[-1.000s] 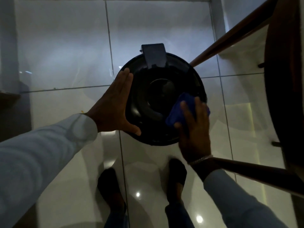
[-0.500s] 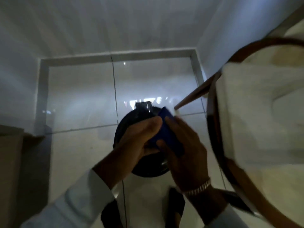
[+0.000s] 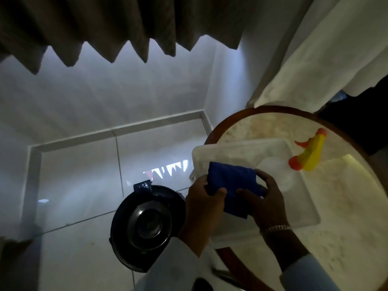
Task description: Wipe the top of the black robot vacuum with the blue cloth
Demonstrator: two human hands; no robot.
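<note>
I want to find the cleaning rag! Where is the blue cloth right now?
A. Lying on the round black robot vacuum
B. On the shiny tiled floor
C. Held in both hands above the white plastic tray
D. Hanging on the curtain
C: both hands, left and right, hold the blue cloth over the white plastic tray, away from the round black robot vacuum.

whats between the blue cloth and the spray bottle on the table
In the head view, only the white tray's pale floor and a faint round lid-like shape separate the blue cloth from the spray bottle.
</note>
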